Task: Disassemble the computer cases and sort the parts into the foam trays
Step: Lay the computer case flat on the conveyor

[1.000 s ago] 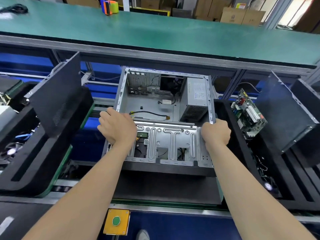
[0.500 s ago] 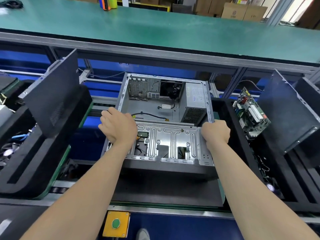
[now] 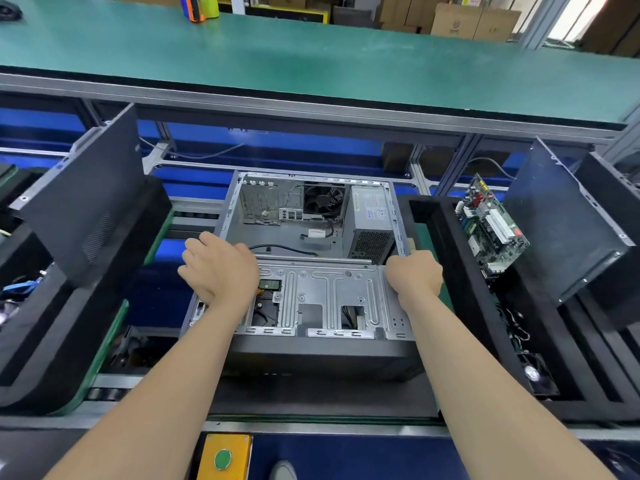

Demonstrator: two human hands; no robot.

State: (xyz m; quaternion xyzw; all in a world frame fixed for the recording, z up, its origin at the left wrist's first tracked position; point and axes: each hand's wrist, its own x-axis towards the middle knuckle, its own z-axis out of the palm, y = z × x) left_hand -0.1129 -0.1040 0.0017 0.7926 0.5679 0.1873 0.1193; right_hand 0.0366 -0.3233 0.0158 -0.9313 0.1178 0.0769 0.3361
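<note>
Counter (image 3: 311,64): green-topped, spanning the far side.
Left foam tray (image 3: 41,341), right foam tray (image 3: 464,306): black, slotted, flanking the work spot for short reaches.
Computer case (image 3: 294,237): lies between the trays, open side up, giving access to its interior.
Left panel (image 3: 86,202), right panel (image 3: 571,230): one stands on edge in each tray.
Power supply (image 3: 372,223): inside the case, not yet removed.
Motherboard (image 3: 491,223): upright in the right foam tray, probably slotted.
Left hand (image 3: 221,268): fingers bent over the case's left wall.
Right hand (image 3: 414,275): fist closed on the right rim; this two-sided grip likely steadies or shifts the case.
Fan (image 3: 322,199): mounted at the case's rear.
</note>
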